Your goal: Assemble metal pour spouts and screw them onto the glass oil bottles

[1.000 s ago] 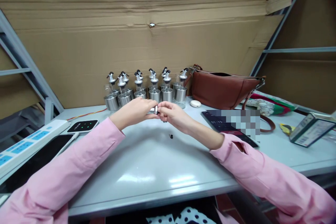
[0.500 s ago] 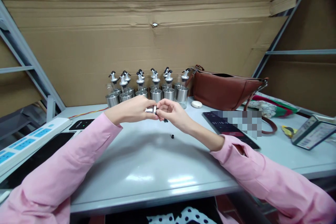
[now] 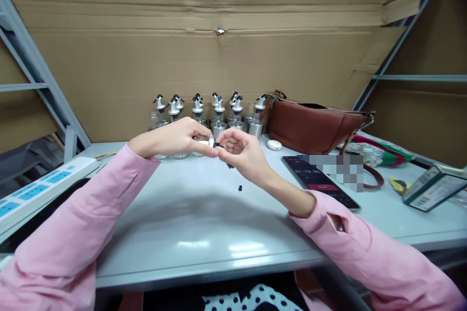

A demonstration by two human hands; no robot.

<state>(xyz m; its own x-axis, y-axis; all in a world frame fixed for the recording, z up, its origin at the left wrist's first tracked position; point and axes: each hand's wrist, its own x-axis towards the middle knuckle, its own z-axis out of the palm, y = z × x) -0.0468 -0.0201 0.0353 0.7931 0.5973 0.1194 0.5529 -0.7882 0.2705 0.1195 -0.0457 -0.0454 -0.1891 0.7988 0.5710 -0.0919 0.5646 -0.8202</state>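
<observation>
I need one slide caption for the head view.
Left hand holds a white part beside the right hand, bottles and bag behind.

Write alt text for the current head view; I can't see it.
The left hand holds a small white part above a pale grey table, with the right hand at its dark end. A small black piece lies on the table; behind stand bottles, most with pourers, beside a brown bag.

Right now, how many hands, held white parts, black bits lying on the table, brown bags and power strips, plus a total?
Left hand and right hand: 2
Held white part: 1
Black bit: 1
Brown bag: 1
Power strip: 1
Total: 6
</observation>
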